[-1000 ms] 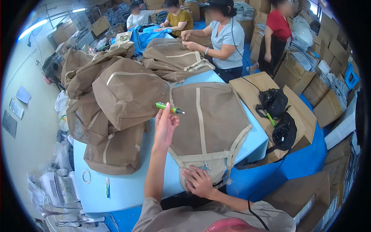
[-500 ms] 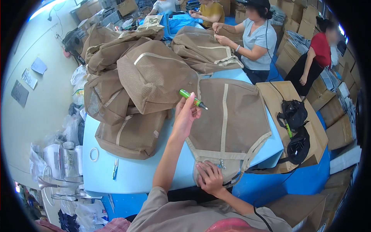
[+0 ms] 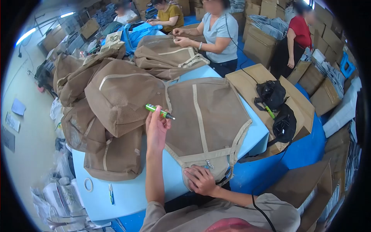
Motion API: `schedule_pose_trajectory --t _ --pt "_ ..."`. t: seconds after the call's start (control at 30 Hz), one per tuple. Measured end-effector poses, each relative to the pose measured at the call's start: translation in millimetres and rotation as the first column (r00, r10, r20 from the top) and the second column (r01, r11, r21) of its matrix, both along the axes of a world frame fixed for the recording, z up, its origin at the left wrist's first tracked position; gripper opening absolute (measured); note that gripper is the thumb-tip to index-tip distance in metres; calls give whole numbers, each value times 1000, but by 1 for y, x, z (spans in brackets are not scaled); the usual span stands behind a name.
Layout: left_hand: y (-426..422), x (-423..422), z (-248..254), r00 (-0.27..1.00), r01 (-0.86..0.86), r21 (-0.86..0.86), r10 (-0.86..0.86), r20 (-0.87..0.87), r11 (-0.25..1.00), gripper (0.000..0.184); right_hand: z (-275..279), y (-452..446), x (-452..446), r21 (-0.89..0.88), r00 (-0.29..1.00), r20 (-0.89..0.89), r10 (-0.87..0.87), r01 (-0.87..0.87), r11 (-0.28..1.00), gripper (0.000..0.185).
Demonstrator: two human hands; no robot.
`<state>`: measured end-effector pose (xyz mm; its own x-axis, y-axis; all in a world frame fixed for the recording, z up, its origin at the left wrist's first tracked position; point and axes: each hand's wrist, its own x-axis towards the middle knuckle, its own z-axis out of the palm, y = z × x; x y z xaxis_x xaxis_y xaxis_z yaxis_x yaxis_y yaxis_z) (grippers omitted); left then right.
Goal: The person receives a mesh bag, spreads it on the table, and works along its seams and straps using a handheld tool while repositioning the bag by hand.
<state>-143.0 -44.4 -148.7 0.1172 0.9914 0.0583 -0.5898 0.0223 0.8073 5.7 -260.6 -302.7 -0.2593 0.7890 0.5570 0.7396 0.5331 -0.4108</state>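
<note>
Between the fingers of my left hand is a green marker, its pale tip pointing right, raised over the brown fabric. My right hand lies with fingers spread on the lower edge of a flat brown mesh bag with beige straps. Small metallic pieces show beside its fingers. To the left, more brown mesh bags are heaped, one lying lower down near the table's front.
A roll of tape and a small blue-handled tool lie on the light-blue table. Cardboard at right holds black items. A co-worker handles brown fabric across the table; other people and boxes are behind.
The camera view has swung and shifted back. My left hand still holds the marker raised, and my right hand stays on the bag's edge. The person in red has shifted stance.
</note>
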Motion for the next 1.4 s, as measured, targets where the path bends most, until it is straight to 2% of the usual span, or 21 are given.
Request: schedule_pose_trajectory --t 0.23,0.3,0.37,0.4,0.43,0.53,0.73,0.8,0.9,1.03,1.13,1.17,1.23,1.3,1.4 --pt "0 1 0 1000 -6 -15 6 15 1000 21 -4 -1 2 26 1000 16 -19 19 999 49" --pt "-3 -3 3 999 37 -21 -36 19 999 17 -5 -1 1 26 999 37 -15 14 1000 51" --pt "-4 -3 3 961 140 -13 -133 243 990 13 0 0 1 -3 999 50 -7 8 1000 52" --pt "2 -11 -7 909 248 62 -254 330 967 15 4 -1 1 -36 998 63 10 -8 999 53" --pt "-1 -8 -7 906 258 59 -262 331 964 15 10 -4 0 -40 998 63 0 3 999 53" --pt "-5 0 -1 933 127 80 -146 328 989 14 18 -3 -4 -110 998 39 51 -46 993 51" --pt "-12 13 3 964 87 136 -117 239 987 12 15 -10 -4 -144 979 -139 149 -169 975 35" --pt "-12 16 3 973 80 146 -109 202 986 12 14 -12 -1 -131 939 -298 172 -219 967 19" --pt "-11 14 2 972 104 122 -127 197 987 11 23 -21 5 -149 916 -360 176 -243 959 8" --pt "-10 12 1 966 78 89 -97 241 993 11 40 -31 22 -196 893 -408 189 -288 938 10" --pt "-11 14 0 968 52 84 -71 242 995 11 47 -23 43 -71 904 -421 72 -112 991 10" --pt "-13 15 0 969 48 76 -65 238 996 11 49 -23 49 -78 902 -425 72 -116 990 10" --pt "-15 19 1 969 47 70 -62 239 996 10 54 -19 64 -87 905 -402 -137 111 990 8" --pt "-13 22 -1 970 62 71 -77 232 996 10 51 -17 76 -95 887 -371 -274 257 962 8" --pt "-22 30 -6 962 114 42 -120 244 993 7 36 -22 91 -189 825 -348 -445 404 895 21"
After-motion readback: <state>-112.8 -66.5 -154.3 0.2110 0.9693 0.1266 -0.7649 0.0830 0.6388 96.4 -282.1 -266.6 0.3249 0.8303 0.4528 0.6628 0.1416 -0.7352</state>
